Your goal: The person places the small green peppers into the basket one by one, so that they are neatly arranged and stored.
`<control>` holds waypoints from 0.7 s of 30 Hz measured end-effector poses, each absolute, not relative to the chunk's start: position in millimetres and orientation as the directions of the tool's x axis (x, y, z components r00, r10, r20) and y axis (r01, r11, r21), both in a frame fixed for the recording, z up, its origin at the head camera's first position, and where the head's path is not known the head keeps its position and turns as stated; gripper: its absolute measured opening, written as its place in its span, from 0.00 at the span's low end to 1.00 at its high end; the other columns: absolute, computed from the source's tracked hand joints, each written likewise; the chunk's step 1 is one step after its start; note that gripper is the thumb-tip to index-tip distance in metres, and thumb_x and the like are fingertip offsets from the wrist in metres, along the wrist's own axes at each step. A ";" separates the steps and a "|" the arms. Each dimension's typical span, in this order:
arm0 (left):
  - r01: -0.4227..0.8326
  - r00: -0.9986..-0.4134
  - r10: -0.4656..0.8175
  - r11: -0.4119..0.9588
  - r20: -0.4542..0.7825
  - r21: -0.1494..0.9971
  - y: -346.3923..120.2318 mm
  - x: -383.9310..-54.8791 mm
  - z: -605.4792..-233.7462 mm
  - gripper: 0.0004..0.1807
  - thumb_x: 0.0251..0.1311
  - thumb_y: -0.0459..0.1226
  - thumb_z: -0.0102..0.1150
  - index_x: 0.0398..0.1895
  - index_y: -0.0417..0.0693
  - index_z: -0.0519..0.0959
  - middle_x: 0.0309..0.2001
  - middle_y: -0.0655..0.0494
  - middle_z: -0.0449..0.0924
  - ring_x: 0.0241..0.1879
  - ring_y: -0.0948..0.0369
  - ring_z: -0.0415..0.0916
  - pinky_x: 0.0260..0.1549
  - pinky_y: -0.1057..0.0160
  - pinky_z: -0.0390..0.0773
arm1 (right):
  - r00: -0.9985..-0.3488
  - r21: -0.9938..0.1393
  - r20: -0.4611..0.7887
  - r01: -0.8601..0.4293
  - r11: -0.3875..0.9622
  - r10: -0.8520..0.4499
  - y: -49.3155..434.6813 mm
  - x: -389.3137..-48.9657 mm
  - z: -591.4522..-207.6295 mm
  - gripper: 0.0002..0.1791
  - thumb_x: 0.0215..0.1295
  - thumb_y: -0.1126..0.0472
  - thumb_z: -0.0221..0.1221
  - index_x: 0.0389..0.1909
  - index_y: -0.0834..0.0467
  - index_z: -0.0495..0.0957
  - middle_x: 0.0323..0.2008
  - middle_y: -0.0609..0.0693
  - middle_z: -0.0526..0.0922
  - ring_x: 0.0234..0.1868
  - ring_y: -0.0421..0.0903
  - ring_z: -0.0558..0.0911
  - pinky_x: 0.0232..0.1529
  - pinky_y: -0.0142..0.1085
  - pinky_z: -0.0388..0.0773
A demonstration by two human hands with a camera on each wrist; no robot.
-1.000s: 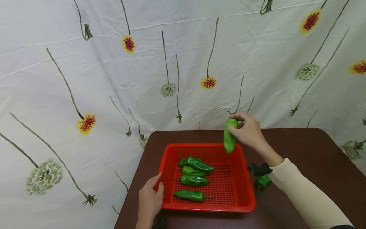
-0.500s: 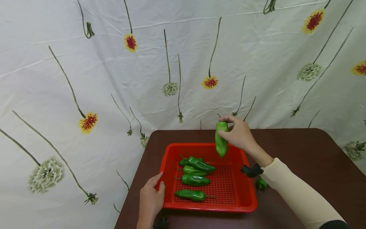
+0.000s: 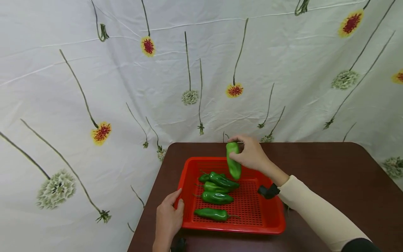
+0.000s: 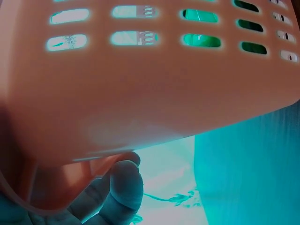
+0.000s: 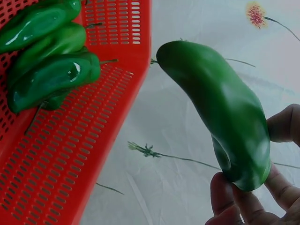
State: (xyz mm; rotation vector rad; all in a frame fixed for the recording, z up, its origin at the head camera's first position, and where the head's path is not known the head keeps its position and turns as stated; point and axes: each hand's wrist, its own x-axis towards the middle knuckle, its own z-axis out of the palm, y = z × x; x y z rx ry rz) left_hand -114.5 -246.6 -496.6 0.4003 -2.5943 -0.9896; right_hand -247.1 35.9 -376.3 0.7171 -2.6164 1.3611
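My right hand pinches a light green pepper by its stem end, tip hanging down over the back part of a red plastic basket. In the right wrist view the pepper fills the middle, with thumb and fingertips around its thick end. My left hand grips the basket's left rim; in the left wrist view its fingers curl under the rim. Inside the basket lie several darker green peppers: one at the front, another behind it, and a small pile farther back.
The basket stands on a dark brown table. Behind the table hangs a white cloth printed with flowers. A dark band hangs at the right wrist. Part of a green pepper's stem shows beside the basket's right side, mostly hidden by the sleeve.
My right hand has carried the light green pepper leftward and lower, from the basket's back right corner to nearer its pile. The left hand stays on the rim.
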 end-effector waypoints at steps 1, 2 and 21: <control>-0.139 -0.904 -0.373 0.719 0.208 0.681 -246.7 -114.5 -496.4 0.19 0.59 0.41 0.57 0.55 0.62 0.79 0.53 0.62 0.79 0.53 0.57 0.78 0.48 0.50 0.79 | -0.882 -0.743 0.299 -0.455 0.491 -0.364 34.7 -246.7 -378.2 0.20 0.52 0.61 0.62 0.49 0.46 0.77 0.38 0.46 0.81 0.29 0.43 0.80 0.24 0.35 0.78; -0.138 -0.905 -0.370 0.720 0.209 0.680 -246.8 -114.5 -496.3 0.19 0.59 0.41 0.57 0.55 0.62 0.79 0.53 0.61 0.79 0.53 0.57 0.78 0.48 0.50 0.79 | -0.881 -0.736 0.296 -0.456 0.500 -0.368 33.4 -245.9 -380.0 0.20 0.52 0.60 0.62 0.48 0.45 0.77 0.37 0.46 0.81 0.29 0.43 0.80 0.24 0.35 0.78; -0.132 -0.905 -0.368 0.718 0.212 0.684 -246.9 -114.2 -495.0 0.19 0.58 0.41 0.58 0.55 0.62 0.79 0.53 0.62 0.79 0.52 0.58 0.79 0.47 0.51 0.80 | -0.830 -0.667 0.281 -0.530 0.524 -0.482 9.3 -237.4 -400.7 0.19 0.51 0.59 0.63 0.47 0.44 0.78 0.46 0.41 0.78 0.38 0.41 0.77 0.31 0.32 0.77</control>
